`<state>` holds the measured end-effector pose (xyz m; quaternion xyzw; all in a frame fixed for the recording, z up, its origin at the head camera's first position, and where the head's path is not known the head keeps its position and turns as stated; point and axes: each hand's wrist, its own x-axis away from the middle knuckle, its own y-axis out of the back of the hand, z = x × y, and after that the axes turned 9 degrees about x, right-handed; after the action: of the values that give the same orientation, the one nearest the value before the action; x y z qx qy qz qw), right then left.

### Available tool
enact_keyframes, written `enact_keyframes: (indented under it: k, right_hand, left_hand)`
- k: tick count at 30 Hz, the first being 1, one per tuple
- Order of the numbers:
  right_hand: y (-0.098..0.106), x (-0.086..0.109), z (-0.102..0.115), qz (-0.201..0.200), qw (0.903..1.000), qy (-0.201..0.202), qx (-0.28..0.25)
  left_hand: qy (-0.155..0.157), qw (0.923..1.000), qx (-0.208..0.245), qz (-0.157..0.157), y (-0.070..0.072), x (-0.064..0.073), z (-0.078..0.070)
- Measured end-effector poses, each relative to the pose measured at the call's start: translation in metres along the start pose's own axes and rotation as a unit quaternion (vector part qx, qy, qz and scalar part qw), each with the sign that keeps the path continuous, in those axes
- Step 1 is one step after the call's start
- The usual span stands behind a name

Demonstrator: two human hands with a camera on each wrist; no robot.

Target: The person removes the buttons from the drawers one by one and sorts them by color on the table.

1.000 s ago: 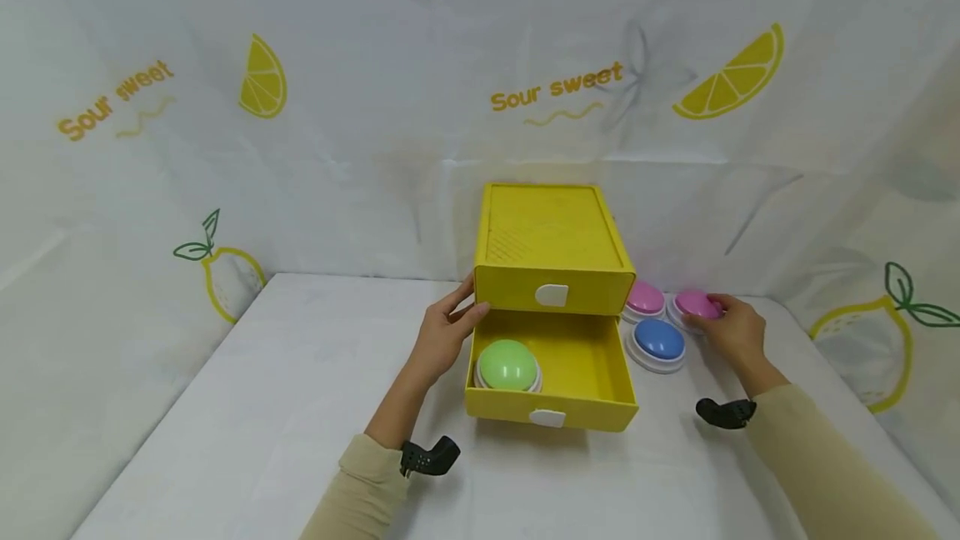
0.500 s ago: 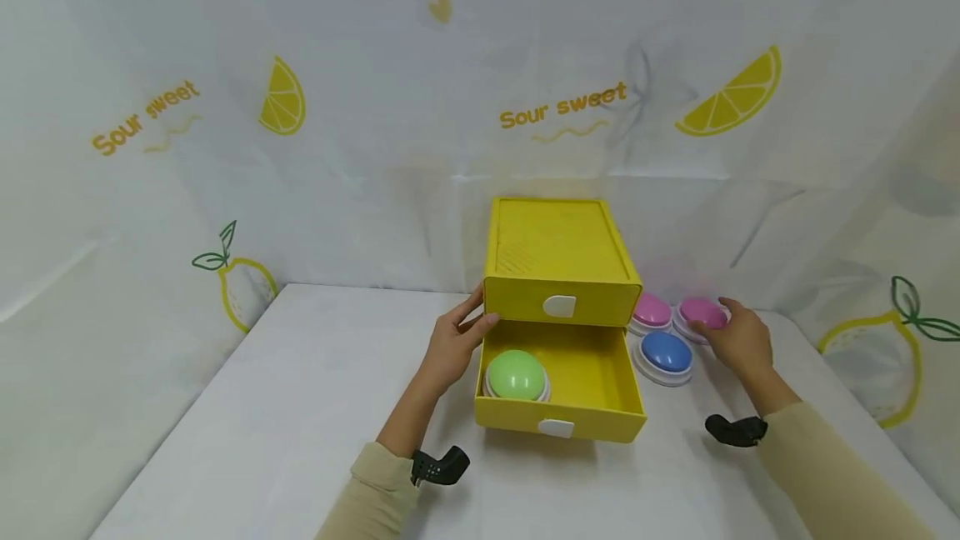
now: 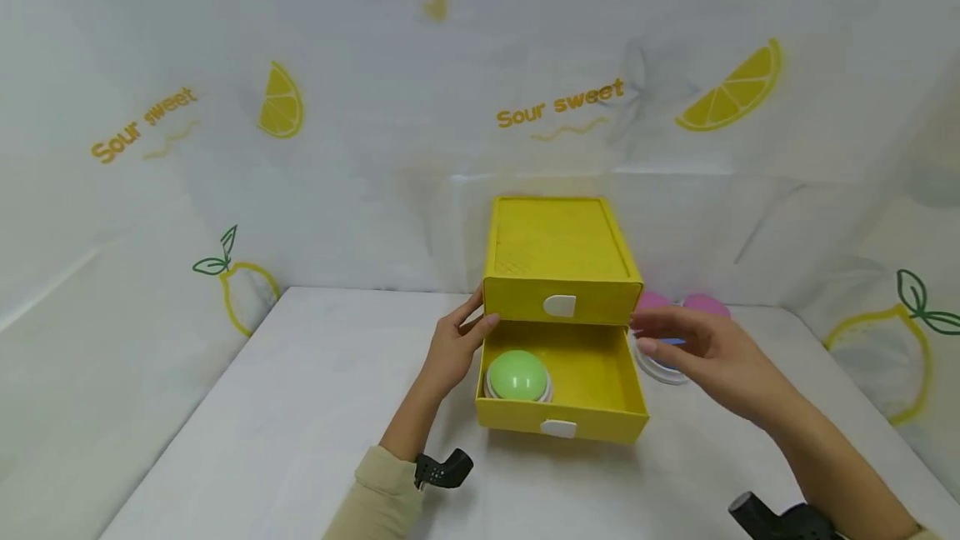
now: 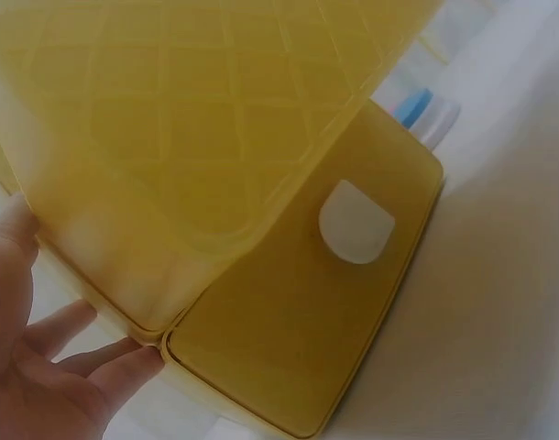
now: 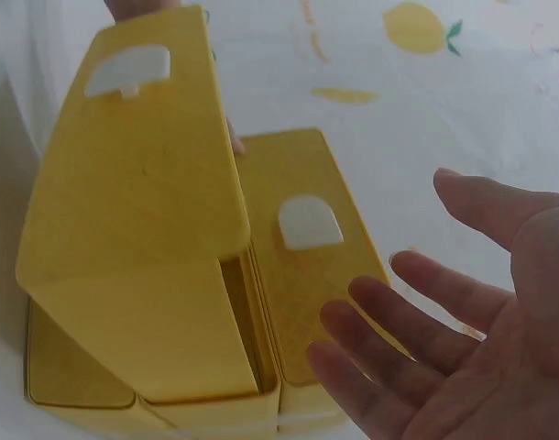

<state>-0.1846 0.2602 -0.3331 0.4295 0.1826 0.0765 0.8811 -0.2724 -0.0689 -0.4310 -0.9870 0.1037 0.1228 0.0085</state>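
Observation:
A yellow two-drawer box [image 3: 558, 240] stands at the back of the table, its upper drawer closed and its lower drawer [image 3: 561, 422] pulled out. Inside that drawer, at the left, sits a green push button [image 3: 517, 376] with a white base. My left hand [image 3: 450, 352] rests against the box's left side, fingers and thumb nearly straight; the left wrist view shows the fingertips touching the side. My right hand [image 3: 720, 361] holds nothing, fingers spread apart in the right wrist view. It hovers right of the box, partly covering a blue push button [image 3: 663, 369].
Two pink push buttons, one nearer the box [image 3: 654, 300] and one farther right [image 3: 707, 304], stand at the back right, partly hidden behind my right hand. A white lemon-printed sheet [image 3: 375, 148] hangs behind the white table [image 3: 300, 407].
My right hand has let go of the right pink button and moved left and nearer, beside the box. The pink button stays in place. My left hand stays at the box.

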Motion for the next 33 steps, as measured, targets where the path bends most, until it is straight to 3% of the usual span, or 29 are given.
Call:
enact_keyframes:
  k: [4, 13, 19, 28, 33]
  right_hand:
    - [-0.014, -0.006, 0.025, 0.070, 0.9960, 0.031, -0.046]
    - [-0.046, -0.026, 0.042, 0.150, 0.9881, 0.028, -0.016]
    - [-0.059, -0.037, 0.043, 0.169, 0.9850, 0.025, 0.024]
    - [-0.081, -0.055, 0.045, 0.202, 0.9792, -0.014, 0.007]
    - [-0.089, -0.061, 0.049, 0.207, 0.9772, -0.030, 0.038]
  left_hand:
    - [0.006, 0.9999, -0.001, -0.011, 0.002, 0.002, -0.001]
    - [0.008, 0.9999, 0.006, -0.009, 0.005, 0.004, -0.002]
    - [0.008, 1.0000, 0.004, 0.001, 0.002, 0.000, -0.002]
    - [0.008, 0.9999, 0.005, -0.006, 0.001, 0.000, -0.003]
    - [0.009, 0.9999, 0.009, -0.003, 0.001, 0.001, -0.001]
